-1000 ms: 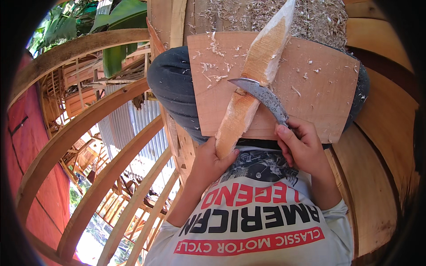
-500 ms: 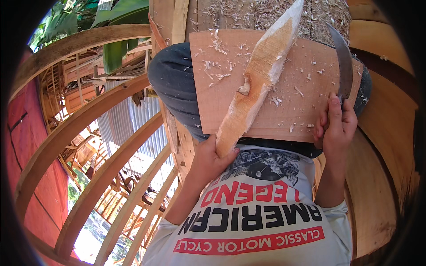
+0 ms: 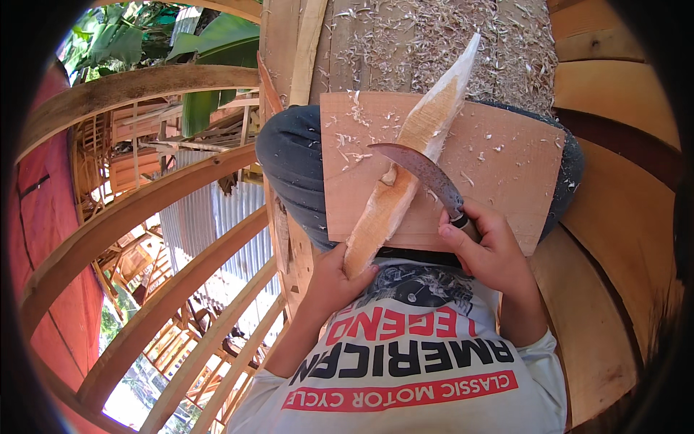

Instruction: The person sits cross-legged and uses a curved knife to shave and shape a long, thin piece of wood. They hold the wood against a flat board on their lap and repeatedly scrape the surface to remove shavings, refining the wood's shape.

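My left hand (image 3: 334, 278) is closed round the near end of a long piece of wood (image 3: 392, 206), roughly carved to a pale point at its far end. The wood slants away to the right over a flat board (image 3: 506, 173) on my lap. A small notch with a knob-like bit shows near its middle. My right hand (image 3: 491, 249) grips the dark handle of a curved knife (image 3: 426, 173). The blade lies across the wood just beyond the notch; whether it touches cannot be told. Most of the handle is hidden by my fingers.
Wood shavings (image 3: 499, 43) cover the plank floor (image 3: 361, 54) beyond my crossed legs (image 3: 289, 166) and are scattered on the board. Curved wooden slats (image 3: 181, 177) form a railing at the left. A wooden panel wall (image 3: 614, 195) rises at the right.
My right hand has swung the knife in from the board's right edge to lie across the wood. The left hand keeps its hold, and the wood's pointed end sits lower in view.
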Available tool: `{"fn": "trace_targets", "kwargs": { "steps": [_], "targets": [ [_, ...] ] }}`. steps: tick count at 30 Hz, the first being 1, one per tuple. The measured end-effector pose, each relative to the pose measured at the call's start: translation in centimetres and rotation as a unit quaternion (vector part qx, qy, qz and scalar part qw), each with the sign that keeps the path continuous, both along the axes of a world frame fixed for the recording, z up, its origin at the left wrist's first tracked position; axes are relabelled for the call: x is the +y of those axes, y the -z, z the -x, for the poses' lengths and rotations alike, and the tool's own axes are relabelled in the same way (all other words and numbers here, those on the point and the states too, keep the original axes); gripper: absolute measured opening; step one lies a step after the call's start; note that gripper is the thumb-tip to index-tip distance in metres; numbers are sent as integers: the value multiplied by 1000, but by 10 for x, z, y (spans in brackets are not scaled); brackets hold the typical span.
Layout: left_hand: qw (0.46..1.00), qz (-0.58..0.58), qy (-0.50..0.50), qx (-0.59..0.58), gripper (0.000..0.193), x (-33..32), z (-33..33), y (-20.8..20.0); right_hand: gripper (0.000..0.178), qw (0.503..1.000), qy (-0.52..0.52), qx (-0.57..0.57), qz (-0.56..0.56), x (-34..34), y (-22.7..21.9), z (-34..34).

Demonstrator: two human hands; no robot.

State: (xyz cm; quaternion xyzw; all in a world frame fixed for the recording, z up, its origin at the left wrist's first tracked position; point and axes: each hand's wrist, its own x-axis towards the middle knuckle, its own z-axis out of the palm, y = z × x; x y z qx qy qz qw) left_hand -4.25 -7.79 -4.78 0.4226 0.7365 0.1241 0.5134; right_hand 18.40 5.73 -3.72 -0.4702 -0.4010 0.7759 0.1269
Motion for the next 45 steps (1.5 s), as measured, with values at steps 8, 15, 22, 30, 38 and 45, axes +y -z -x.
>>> {"fn": "trace_targets", "kwargs": {
  "steps": [8, 15, 22, 30, 38, 45],
  "targets": [
    [996, 2, -60, -59, 52, 27, 7, -40, 10, 988, 141, 42, -48, 16, 0, -9],
    [986, -155, 50, -40, 54, 95, -18, -49, 16, 933, 292, 193, -87, 16, -10, 9],
    [972, -162, 73, -152, 55, 144, -79, -62, 29, 907, 334, 210, -145, 23, -8, -10],
    [956, -163, 129, -205, 77, 148, -89, -55, 33, 889, 388, 219, -107, 30, -5, -25],
    [984, -81, 139, -78, 89, 122, -47, -78, 29, 871, 419, 227, -118, 35, -9, -24],
    [980, -102, 168, 20, 80, 101, -48, -62, 28, 864, 440, 200, -143, 33, -3, -21]
  ]
}}
